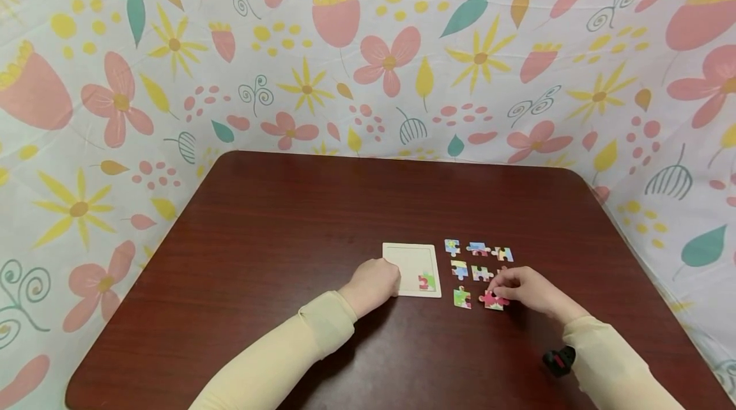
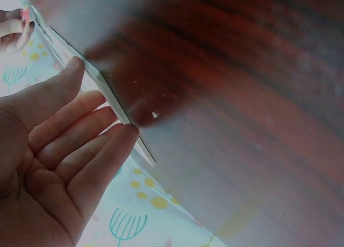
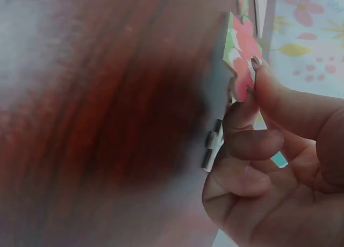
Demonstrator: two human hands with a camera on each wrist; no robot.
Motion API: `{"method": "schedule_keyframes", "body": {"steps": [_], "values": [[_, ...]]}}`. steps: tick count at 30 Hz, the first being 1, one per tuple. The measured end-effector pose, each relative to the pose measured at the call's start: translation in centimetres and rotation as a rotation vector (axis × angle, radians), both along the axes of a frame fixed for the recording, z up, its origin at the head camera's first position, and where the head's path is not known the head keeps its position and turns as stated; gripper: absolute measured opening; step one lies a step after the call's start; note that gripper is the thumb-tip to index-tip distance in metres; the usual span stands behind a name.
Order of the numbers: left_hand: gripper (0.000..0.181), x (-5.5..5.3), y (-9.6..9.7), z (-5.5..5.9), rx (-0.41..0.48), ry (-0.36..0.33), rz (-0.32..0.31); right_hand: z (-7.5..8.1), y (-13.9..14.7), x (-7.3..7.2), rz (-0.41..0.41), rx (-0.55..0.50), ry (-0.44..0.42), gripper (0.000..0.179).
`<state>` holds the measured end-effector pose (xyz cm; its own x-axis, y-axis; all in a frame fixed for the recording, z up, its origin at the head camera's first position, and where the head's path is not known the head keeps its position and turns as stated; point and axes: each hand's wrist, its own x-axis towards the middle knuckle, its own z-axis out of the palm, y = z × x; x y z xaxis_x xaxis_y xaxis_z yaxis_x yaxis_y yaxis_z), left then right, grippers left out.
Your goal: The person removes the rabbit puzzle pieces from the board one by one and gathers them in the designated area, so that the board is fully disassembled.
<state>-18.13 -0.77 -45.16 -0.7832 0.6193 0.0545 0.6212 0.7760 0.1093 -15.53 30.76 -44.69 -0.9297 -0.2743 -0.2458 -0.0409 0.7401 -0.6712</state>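
A shallow square puzzle tray (image 1: 404,269) lies flat on the table, with a joined red-and-green patch (image 1: 427,281) in its near right corner. My left hand (image 1: 372,283) holds the tray's near left corner. In the left wrist view, the thumb (image 2: 70,78) is at one edge and the bent fingers (image 2: 102,161) at the adjoining edge. My right hand (image 1: 526,290) pinches a red puzzle piece (image 3: 246,56) between thumb and index finger, low over the table; its other fingers curl into the palm. Left of that piece lies a green puzzle piece (image 1: 462,297).
Several loose puzzle pieces lie in rows right of the tray, among them a blue-and-yellow one (image 1: 452,246) and a pale one (image 1: 482,273). One is partly hidden behind the right hand. Floral cloth (image 1: 379,110) hangs behind the dark wooden table (image 1: 276,225).
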Motion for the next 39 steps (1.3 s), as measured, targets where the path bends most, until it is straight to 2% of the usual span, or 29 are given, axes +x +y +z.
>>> {"method": "schedule_keyframes", "body": {"steps": [10, 32, 39], "values": [[0.018, 0.1, -0.1, 0.0, 0.000, 0.014, -0.004, -0.8, -0.6, 0.1, -0.026, 0.033, 0.075, 0.009], [0.010, 0.2, -0.2, 0.0, -0.025, 0.027, 0.003, -1.2, -1.2, 0.6, -0.085, 0.090, 0.127, 0.008], [0.010, 0.2, -0.1, 0.1, -0.032, 0.036, 0.001, -0.8, -1.9, 0.2, -0.118, 0.078, 0.141, 0.014]]}}
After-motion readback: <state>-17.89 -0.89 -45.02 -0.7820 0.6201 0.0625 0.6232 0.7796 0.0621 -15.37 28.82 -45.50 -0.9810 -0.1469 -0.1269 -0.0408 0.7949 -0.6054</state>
